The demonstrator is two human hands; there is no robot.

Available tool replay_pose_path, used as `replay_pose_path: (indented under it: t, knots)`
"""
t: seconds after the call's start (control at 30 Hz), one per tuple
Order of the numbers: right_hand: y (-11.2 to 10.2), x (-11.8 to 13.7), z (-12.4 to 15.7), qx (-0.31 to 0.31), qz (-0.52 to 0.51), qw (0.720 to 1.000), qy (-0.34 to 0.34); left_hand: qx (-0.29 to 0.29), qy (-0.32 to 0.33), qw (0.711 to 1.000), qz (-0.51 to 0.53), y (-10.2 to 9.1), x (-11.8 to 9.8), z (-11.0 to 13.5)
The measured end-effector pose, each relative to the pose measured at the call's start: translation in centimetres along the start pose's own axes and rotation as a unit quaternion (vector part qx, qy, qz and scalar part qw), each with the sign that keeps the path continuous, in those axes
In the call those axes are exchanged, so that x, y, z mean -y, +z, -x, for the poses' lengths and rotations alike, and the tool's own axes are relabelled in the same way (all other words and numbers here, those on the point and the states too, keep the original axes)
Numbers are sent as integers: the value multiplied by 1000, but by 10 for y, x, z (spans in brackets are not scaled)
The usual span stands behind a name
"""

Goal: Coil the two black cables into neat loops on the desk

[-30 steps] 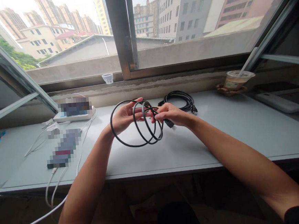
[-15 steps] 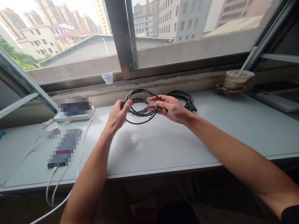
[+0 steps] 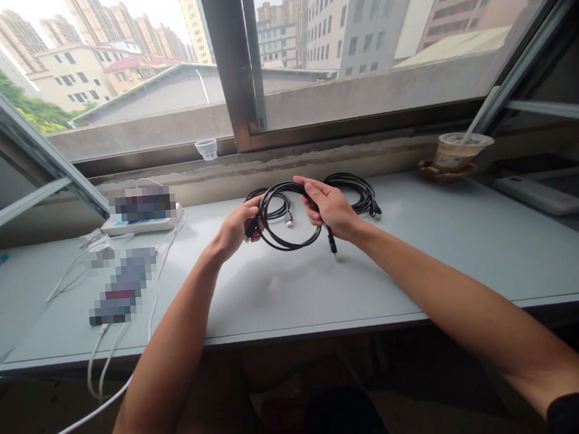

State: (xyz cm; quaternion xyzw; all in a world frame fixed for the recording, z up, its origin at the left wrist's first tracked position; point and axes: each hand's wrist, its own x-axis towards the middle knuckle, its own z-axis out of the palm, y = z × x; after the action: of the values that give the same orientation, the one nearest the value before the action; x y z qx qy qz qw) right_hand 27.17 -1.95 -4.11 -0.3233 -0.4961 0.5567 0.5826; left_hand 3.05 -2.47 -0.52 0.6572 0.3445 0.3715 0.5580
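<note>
Both hands hold a coiled black cable (image 3: pixel 283 234) just above the pale grey counter (image 3: pixel 374 270). My left hand (image 3: pixel 234 229) pinches the coil's left side near a plug. My right hand (image 3: pixel 331 208) grips the coil's right side, and a black plug end hangs down below its fingers. A second coiled black cable (image 3: pixel 358 191) lies on the counter just behind my right hand.
To the left lie a white power strip (image 3: pixel 139 222), a blurred device (image 3: pixel 119 287) and white cords that trail off the counter's front edge. A lidded drink cup (image 3: pixel 457 153) stands at the back right, a white remote-like bar (image 3: pixel 538 196) beside it. A small plastic cup (image 3: pixel 206 148) sits on the window sill.
The coil was large and loose, hanging from my hands; it has been gathered into a smaller bundle and carried away from me toward the window wall. A plug end now dangles under my right hand.
</note>
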Motion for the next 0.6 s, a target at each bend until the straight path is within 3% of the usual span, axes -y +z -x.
replay_pose_path:
  t: [0.17,0.4,0.5,0.6]
  knots:
    - [-9,5,-2,11,39,999,-30,23,-17,998,48,-2,-13,8]
    - [-15,7,-3,0,113,992,-53,-17,-60,995,-83,-4,1,1]
    - [-9,8,1,12,131,991,-38,-30,-40,984,-168,3,12,-3]
    - [1,7,5,42,145,988,-17,-55,16,984,-168,17,18,-3]
